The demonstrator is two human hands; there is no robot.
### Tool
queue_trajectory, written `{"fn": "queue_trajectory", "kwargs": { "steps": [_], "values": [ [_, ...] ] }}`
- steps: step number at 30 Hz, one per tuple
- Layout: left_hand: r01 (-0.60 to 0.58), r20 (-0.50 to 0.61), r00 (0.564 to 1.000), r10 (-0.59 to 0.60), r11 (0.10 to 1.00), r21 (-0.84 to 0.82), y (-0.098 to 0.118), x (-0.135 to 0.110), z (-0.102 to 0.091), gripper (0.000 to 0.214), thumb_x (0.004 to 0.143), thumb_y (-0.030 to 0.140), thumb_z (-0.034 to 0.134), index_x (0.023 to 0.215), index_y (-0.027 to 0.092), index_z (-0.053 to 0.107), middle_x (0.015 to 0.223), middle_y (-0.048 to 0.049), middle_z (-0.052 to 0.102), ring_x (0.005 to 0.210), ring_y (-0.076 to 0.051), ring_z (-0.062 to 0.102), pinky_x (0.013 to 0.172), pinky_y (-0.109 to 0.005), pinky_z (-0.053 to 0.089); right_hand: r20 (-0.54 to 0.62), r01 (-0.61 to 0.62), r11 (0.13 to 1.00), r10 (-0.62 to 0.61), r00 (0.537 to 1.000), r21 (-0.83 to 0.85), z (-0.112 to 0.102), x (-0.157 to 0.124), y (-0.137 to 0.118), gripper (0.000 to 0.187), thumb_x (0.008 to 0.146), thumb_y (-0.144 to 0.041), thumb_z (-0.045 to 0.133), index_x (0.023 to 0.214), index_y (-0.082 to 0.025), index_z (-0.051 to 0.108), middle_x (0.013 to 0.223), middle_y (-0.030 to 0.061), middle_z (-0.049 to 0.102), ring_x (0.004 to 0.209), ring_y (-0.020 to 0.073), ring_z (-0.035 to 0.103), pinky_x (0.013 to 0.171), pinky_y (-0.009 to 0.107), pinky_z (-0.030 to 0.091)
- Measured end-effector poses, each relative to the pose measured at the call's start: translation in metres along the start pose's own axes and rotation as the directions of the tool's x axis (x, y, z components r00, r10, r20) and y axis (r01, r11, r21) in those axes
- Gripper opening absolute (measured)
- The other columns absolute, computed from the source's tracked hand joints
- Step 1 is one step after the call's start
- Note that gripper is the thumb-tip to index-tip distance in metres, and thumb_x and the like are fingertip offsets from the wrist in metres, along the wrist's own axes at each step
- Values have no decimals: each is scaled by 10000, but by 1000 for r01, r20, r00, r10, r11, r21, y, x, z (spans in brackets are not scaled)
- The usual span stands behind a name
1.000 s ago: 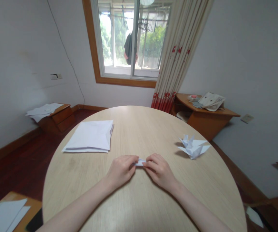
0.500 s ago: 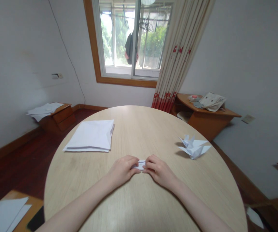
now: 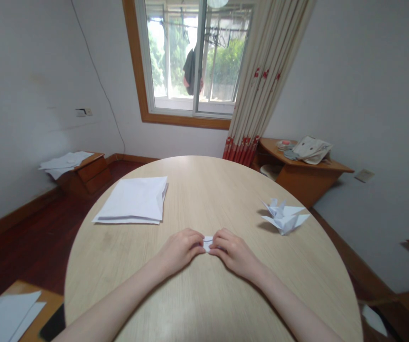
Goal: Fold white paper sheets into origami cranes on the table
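Observation:
A small folded piece of white paper (image 3: 208,243) lies low over the round table, mostly covered by my fingers. My left hand (image 3: 186,247) pinches its left side, thumb in front and fingers behind. From the other side my right hand (image 3: 228,248) grips it the same way, its fingers curled close. Only a narrow strip of the paper shows in the gap between the hands. To the right rest folded white paper cranes (image 3: 284,219), wings spread, close together. A stack of white paper sheets (image 3: 133,199) sits to the left, beyond my left hand.
The round wooden table (image 3: 204,190) fills the middle of the view. A brown cabinet (image 3: 304,175) with a cloth bag stands behind it at right, a low drawer unit (image 3: 92,171) at left. More paper sheets (image 3: 8,316) lie at lower left.
My hands stay in nearly the same place. The left fingertips and thumb have shifted very slightly on the folded paper; the cranes and stack are unmoved.

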State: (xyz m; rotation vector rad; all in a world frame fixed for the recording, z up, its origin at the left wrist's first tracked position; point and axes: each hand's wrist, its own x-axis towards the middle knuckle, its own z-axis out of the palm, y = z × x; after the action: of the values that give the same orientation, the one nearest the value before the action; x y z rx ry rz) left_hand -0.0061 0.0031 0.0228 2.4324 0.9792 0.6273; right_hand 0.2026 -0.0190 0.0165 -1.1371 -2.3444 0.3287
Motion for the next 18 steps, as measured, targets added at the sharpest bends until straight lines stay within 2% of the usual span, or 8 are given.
{"fn": "queue_trajectory", "kwargs": {
  "steps": [7, 12, 18],
  "values": [
    [38, -8, 999, -38, 999, 24, 2, -1, 0, 162, 915, 255, 547, 1048, 203, 622, 997, -46, 675, 945, -192, 605, 825, -298, 466, -1, -22, 999, 22, 1000, 24, -1, 0, -2, 136, 911, -186, 543, 807, -197, 628, 845, 37, 610, 836, 178, 563, 724, 291, 451],
    [-8, 0, 1000, 8, 1000, 2, 2, 0, 2, 178, 929, 257, 512, 995, 204, 668, 1051, -51, 663, 1005, -192, 580, 887, -310, 450, -14, -17, 999, 17, 1000, 32, -2, 1, -2, 149, 918, -188, 530, 815, -200, 636, 840, 34, 610, 834, 175, 566, 727, 290, 455],
    [51, -28, 998, -51, 999, -5, 3, -1, 1, 154, 915, 261, 528, 1004, 193, 634, 990, -50, 661, 954, -197, 592, 831, -305, 467, -14, -29, 999, 30, 999, 37, -2, 1, -2, 159, 925, -207, 518, 828, -203, 644, 845, 39, 612, 833, 180, 574, 726, 297, 463]
  ]
}}
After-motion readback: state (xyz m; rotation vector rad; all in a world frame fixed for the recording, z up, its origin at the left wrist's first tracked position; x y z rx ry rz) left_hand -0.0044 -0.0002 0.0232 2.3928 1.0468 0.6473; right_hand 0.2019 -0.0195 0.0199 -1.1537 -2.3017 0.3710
